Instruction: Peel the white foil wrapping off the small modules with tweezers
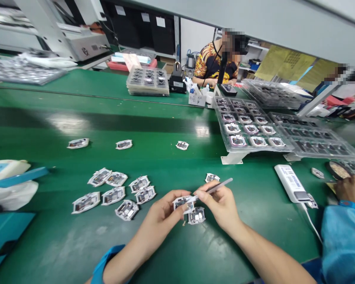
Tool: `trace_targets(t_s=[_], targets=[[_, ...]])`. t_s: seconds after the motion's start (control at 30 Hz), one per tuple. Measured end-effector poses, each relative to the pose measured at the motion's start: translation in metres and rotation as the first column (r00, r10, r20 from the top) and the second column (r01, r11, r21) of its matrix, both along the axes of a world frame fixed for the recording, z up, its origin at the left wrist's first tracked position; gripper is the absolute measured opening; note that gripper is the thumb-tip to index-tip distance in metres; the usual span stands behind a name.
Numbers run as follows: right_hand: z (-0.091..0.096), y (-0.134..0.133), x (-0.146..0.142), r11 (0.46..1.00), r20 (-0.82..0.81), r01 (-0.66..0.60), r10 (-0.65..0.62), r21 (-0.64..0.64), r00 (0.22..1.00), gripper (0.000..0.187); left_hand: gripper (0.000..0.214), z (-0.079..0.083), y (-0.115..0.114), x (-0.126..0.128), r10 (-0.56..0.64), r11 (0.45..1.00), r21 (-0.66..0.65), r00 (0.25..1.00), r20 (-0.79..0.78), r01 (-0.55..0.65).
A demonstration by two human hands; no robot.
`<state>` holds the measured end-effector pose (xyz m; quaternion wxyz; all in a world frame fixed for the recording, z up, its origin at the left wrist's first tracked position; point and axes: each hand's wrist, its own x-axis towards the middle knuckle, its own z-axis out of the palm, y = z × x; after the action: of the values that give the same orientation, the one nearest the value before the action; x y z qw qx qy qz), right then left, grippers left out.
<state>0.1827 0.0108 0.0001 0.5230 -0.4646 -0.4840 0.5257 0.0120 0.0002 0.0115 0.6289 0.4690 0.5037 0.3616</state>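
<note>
Pinch grip: the left hand (162,211) closes narrowly on the edges of a white-framed circuit module (182,203), seemingly holding it by the frame so that the board's face stays exposed. The right hand (219,207) grips a slim grey pick (219,186) much as one holds a pen, its working end running down to the module, where the fingers hide the exact point of contact. Directly below the hands, a second module (197,215) lies on the green bench mat (47,252), within easy reach, and a third (212,178) sits just past the pick. To the left, eight more form a loose cluster (114,193), laid flat and separate, apparently so that each can be picked up singly. Three others (124,144) lie spaced in a line farther up the mat. To the right, a clear tray (254,150) holds modules in individual pockets, which keeps them apart and in rows. Beside it lies a white power bank (291,183) with a white cable. At the right edge, another person's hand (350,189) rests near a round dish (339,169), and a second person works across the bench.
</note>
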Motion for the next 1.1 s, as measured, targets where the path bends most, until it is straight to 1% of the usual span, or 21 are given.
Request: trace_targets(t_s=[0.17, 0.37, 0.6, 0.87, 0.97, 1.1], targets=[[-0.0022, 0.002, -0.0012, 1.0, -0.052, 0.021, -0.022, -0.018, 0.998, 0.022, 0.036, -0.0043, -0.0007, -0.0004, -0.021, 1.0, 0.013, 1.0, -0.01, 0.021], [-0.0014, 0.0007, -0.0013, 0.998, -0.053, 0.053, -0.051, 0.021, 0.997, 0.016, 0.038, -0.0064, -0.0012, 0.0005, -0.042, 0.999, 0.0, 0.999, 0.016, 0.042], [-0.0002, -0.0004, 0.0009, 0.998, 0.001, 0.035, -0.035, 0.048, 0.999, 0.01, 0.037, -0.0083, -0.0019, -0.0003, -0.052, 0.999, 0.01, 0.999, 0.001, 0.052], [0.0021, -0.0022, 0.0036, 0.995, 0.12, -0.002, -0.01, 0.1, 0.993, 0.01, 0.036, -0.01, -0.0028, -0.0026, -0.076, 0.996, 0.039, 0.996, -0.055, 0.078], [0.0023, -0.0031, 0.0038, 0.993, 0.126, -0.005, -0.009, 0.115, 0.992, 0.01, 0.035, -0.0094, -0.0032, -0.0034, -0.088, 0.994, 0.053, 0.995, -0.056, 0.091], [0.0022, -0.004, 0.0039, 0.991, 0.093, -0.001, -0.012, 0.132, 0.996, 0.009, 0.035, -0.0084, -0.0032, -0.0043, -0.111, 0.99, 0.08, 0.99, -0.082, 0.117]])
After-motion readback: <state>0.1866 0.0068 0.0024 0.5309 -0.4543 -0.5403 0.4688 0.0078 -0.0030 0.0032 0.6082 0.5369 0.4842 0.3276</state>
